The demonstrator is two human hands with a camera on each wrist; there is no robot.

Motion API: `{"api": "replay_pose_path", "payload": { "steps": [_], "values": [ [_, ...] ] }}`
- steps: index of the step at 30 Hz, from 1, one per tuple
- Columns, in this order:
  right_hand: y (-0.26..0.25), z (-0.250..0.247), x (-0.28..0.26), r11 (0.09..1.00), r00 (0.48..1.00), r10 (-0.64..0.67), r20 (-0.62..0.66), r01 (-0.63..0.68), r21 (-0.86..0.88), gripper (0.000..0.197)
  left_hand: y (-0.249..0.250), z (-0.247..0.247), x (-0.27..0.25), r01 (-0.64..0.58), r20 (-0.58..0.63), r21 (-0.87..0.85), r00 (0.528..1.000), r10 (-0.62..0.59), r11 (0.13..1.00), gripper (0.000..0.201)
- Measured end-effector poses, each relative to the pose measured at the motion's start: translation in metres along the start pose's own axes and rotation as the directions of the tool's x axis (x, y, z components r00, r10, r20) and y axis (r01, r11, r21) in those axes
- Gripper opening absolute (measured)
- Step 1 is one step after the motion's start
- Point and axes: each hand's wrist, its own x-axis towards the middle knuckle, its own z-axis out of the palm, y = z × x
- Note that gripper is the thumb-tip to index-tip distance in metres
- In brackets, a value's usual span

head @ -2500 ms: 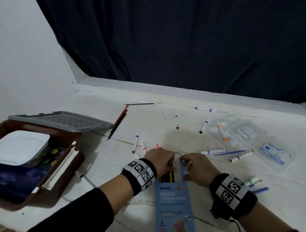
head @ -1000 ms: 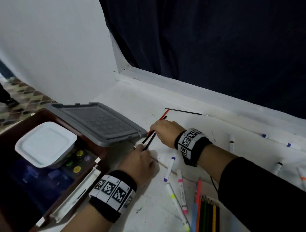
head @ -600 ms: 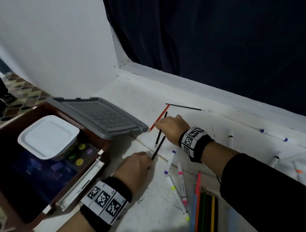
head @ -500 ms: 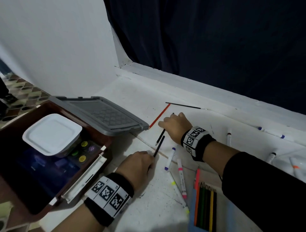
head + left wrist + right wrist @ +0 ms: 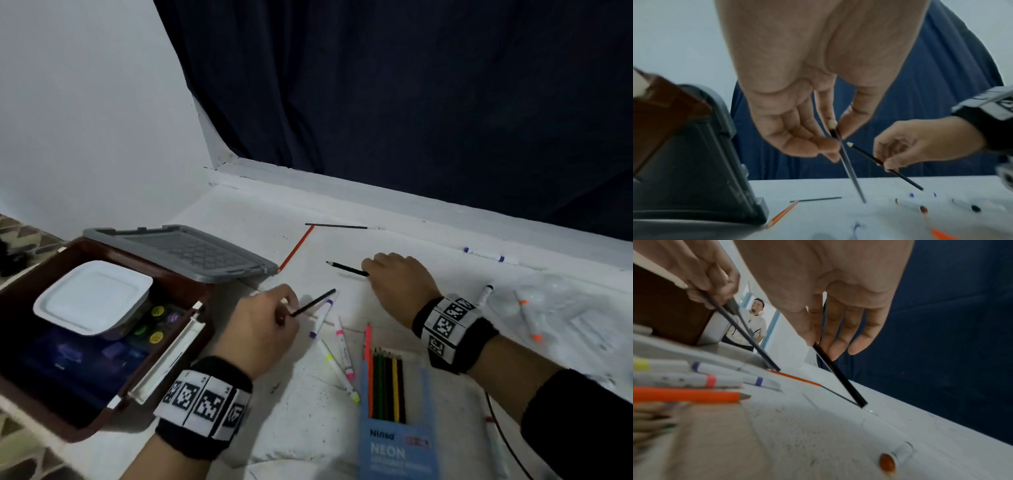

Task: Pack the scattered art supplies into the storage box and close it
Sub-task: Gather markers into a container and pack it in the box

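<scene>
Each hand pinches a black pencil: the left hand (image 5: 262,322) holds one (image 5: 313,302) beside the open storage box (image 5: 51,383) at the left, the right hand (image 5: 399,282) holds another (image 5: 346,269) farther right above the bench (image 5: 308,428).

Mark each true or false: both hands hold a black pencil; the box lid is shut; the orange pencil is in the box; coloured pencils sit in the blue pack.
1. Left hand and right hand each hold a black pencil. True.
2. The box lid is shut. False: it is open.
3. The orange pencil is in the box. False: it lies on the floor by the lid.
4. Coloured pencils sit in the blue pack. True.
</scene>
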Motion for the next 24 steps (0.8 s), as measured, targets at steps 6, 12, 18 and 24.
{"api": "replay_pose_path", "payload": {
  "steps": [6,12,18,24],
  "values": [
    [0.011,-0.021,-0.077,0.938,0.962,0.193,-0.195,-0.122,0.325,0.003,0.027,-0.005,0.003,-0.120,-0.290,-0.283,0.956,0.035,0.952,0.014],
    [0.001,-0.032,-0.136,0.665,0.885,0.452,-0.113,-0.249,0.704,0.016,0.060,0.024,0.004,-0.108,-0.182,-0.688,0.983,-0.026,0.717,0.013],
    [-0.018,-0.028,-0.168,0.471,0.847,0.531,0.034,-0.328,0.819,0.027,0.089,0.055,0.007,-0.015,-0.014,-0.772,1.000,0.006,0.636,0.009],
    [-0.023,-0.022,-0.176,0.490,0.862,0.502,0.075,-0.355,0.796,0.031,0.098,0.091,0.028,0.014,0.104,-0.656,0.992,0.072,0.755,0.006]
  ]
}}
